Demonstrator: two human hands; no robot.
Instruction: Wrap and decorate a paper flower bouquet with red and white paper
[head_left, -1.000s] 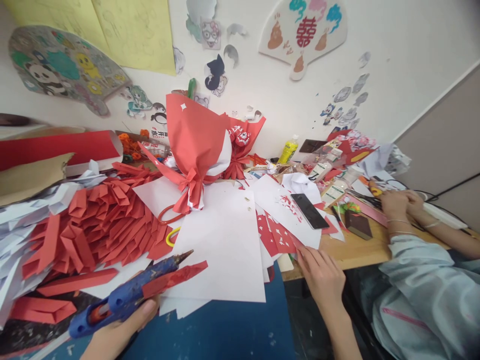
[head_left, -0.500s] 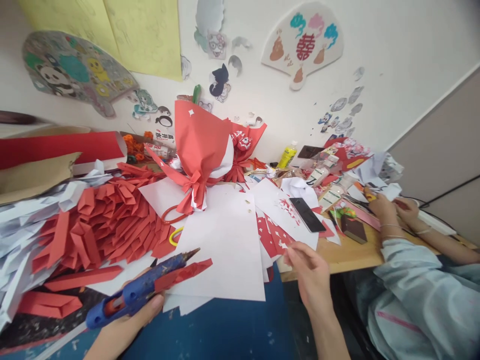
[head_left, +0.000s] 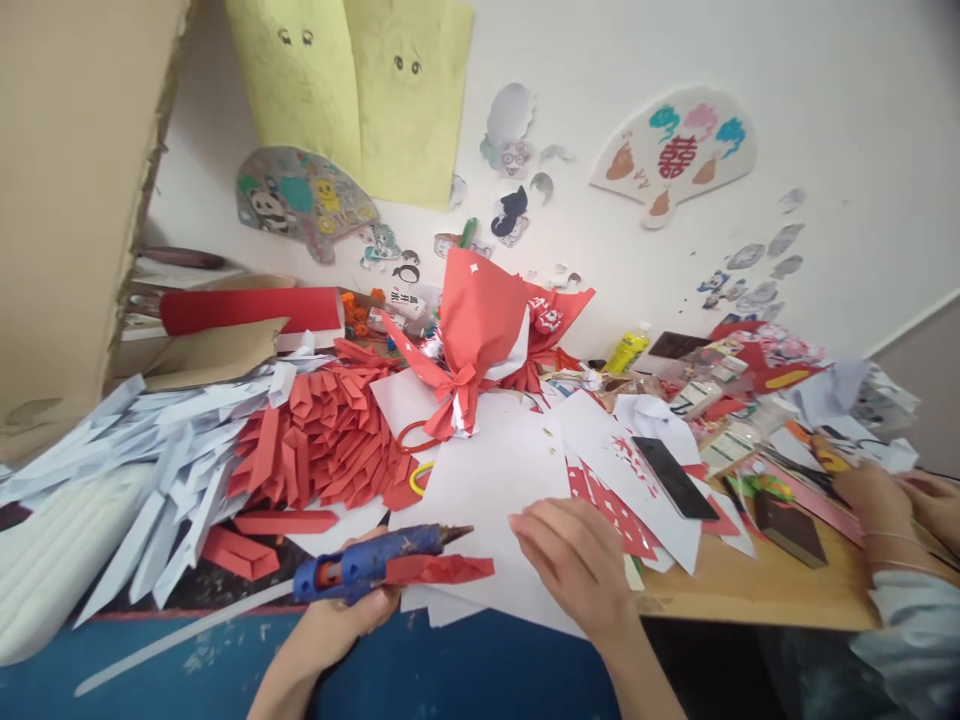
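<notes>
Blue glue gun and 1 red paper strip share left hand, clamped round the gun; presumably frees the other. Nozzle points right over white sheets, clear of red folded pile. Right hand over sheets, back up, fingers curled leftward; cannot tell whether it grips anything.

Blue glue gun with grip hidden from view, co-worker's sleeve cut off by right edge.
</notes>
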